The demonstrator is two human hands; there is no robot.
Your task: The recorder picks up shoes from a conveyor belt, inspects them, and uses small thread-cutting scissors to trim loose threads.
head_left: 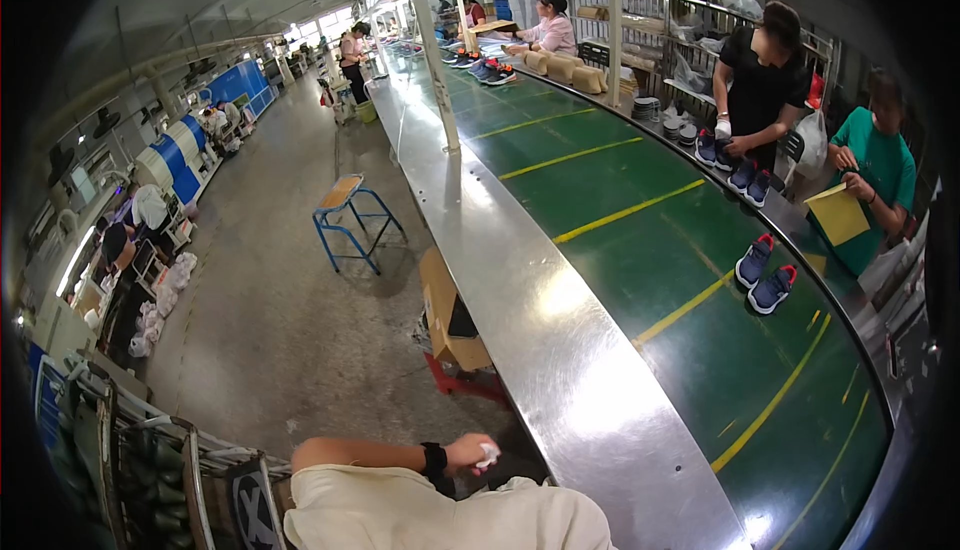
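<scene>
My left forearm crosses in front of my body at the lower edge, with a black band at the wrist. The fingers of my left hand (468,454) are closed round a small white wad (488,455), perhaps cloth or paper; its kind is too small to make out. This hand is beside the metal edge (590,380) of a conveyor, apart from it. My right hand is out of the picture. Out on the green belt (600,200) stands a pair of dark blue sneakers (768,288) with red linings and white soles, well beyond my hand's reach.
Across the belt, a person in black (765,80) handles sneakers, and one in green (875,160) holds yellow paper (838,214). A blue-legged stool (350,212) and a cardboard box (447,315) stand left of the conveyor. A metal rack (190,470) is at lower left.
</scene>
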